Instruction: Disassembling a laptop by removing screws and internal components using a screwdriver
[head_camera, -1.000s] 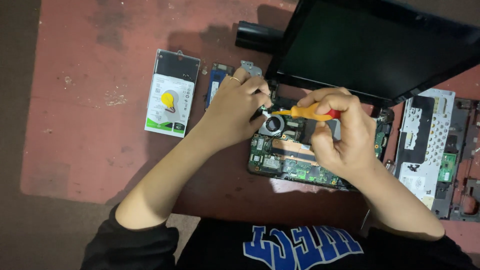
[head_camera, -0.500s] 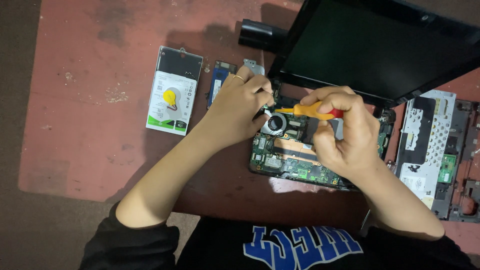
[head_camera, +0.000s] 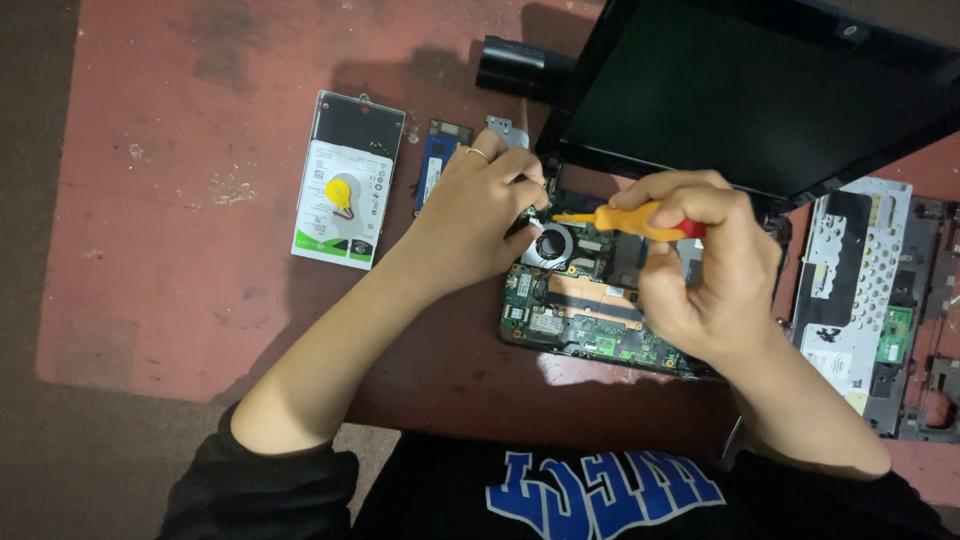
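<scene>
A green laptop motherboard with a round fan and a copper heat pipe lies on the red table, under a black laptop screen. My right hand grips an orange-handled screwdriver, its tip pointing left toward the fan. My left hand, with a ring on one finger, rests on the board's upper left corner, fingertips beside the fan.
A hard drive with a yellow coin cell on it lies to the left, a blue memory stick beside it. A black cylinder sits at the back. A dismantled laptop base lies at the right.
Both hands stay at the fan; the screwdriver has shifted only slightly. The view has drifted a little, so everything sits slightly lower in the frame.
</scene>
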